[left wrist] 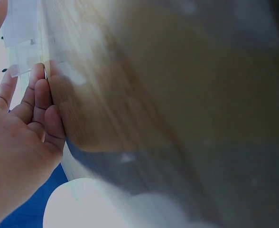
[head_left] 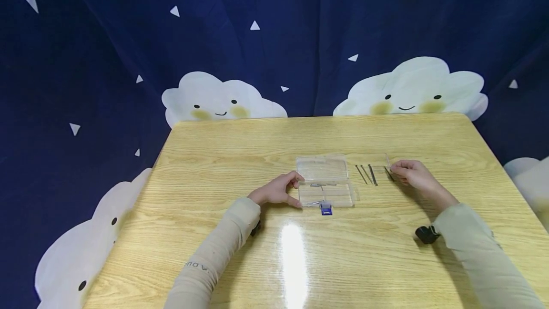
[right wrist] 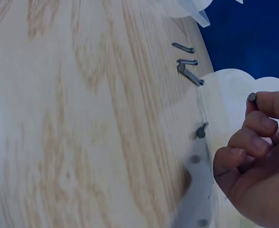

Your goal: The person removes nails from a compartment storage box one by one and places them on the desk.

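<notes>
A clear plastic box (head_left: 343,195) with dividers lies with its lid (head_left: 321,168) folded back. Metal nails (head_left: 315,203) lie in its compartments, and a blue tag (head_left: 326,210) is at its front edge. My left hand (head_left: 280,188) holds the box's left end, thumb at the front corner and index finger near the hinge. Beyond the box's right side, my right hand (head_left: 413,175) pinches a nail (right wrist: 252,97) between thumb and index finger, raised off the table. Its round head shows in the right wrist view. Another nail (right wrist: 201,131) is on the table beside this hand.
Between the box and my right hand, three nails (head_left: 371,175) of differing thickness lie side by side on the wooden table (head_left: 223,156). A dark blue curtain (head_left: 300,37) with white clouds hangs behind the table's far edge.
</notes>
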The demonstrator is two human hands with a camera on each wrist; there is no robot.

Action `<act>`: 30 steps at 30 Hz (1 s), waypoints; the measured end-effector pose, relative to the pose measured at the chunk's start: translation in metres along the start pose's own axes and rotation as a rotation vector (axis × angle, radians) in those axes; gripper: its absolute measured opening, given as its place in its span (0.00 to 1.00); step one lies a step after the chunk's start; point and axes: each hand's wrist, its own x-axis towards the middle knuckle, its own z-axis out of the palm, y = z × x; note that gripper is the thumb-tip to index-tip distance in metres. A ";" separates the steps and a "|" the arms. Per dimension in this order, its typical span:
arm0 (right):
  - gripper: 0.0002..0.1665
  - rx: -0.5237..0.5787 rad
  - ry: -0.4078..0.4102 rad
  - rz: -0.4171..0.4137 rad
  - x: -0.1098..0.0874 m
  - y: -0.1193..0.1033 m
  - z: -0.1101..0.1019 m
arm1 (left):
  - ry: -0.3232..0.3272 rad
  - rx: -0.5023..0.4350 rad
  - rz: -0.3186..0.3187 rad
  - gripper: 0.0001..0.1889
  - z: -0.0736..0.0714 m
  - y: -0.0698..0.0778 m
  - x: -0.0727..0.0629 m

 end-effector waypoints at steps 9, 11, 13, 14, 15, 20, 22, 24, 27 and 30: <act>0.24 -0.172 0.057 0.092 -0.002 0.006 -0.003 | 0.002 0.016 0.014 0.32 -0.001 0.003 -0.001; 0.22 -0.215 0.074 0.091 -0.002 0.007 -0.003 | 0.003 0.011 0.008 0.32 -0.001 0.003 -0.002; 0.20 -0.259 0.090 0.086 -0.001 0.009 -0.002 | 0.004 0.004 0.004 0.32 0.000 0.002 -0.001; 0.18 -0.282 0.099 0.079 -0.001 0.009 -0.002 | 0.006 0.001 0.002 0.32 0.000 0.002 -0.001; 0.17 -0.304 0.104 0.074 0.000 0.010 -0.002 | 0.007 -0.001 0.000 0.32 0.001 0.001 -0.001; 0.20 -0.356 0.105 0.080 0.002 0.013 -0.002 | 0.012 -0.017 0.006 0.32 0.003 0.001 -0.001; 0.21 -0.358 0.099 0.093 0.003 0.013 -0.002 | 0.006 -0.034 0.012 0.32 0.003 0.001 -0.001; 0.22 -0.364 0.094 0.098 0.004 0.014 -0.002 | -0.003 -0.053 0.016 0.32 0.003 0.000 -0.001; 0.22 -0.383 0.091 0.110 0.005 0.015 -0.002 | -0.007 -0.050 0.011 0.32 0.002 0.000 -0.001; 0.22 -0.403 0.099 0.106 0.005 0.015 -0.001 | -0.002 -0.027 0.002 0.32 0.001 0.002 -0.001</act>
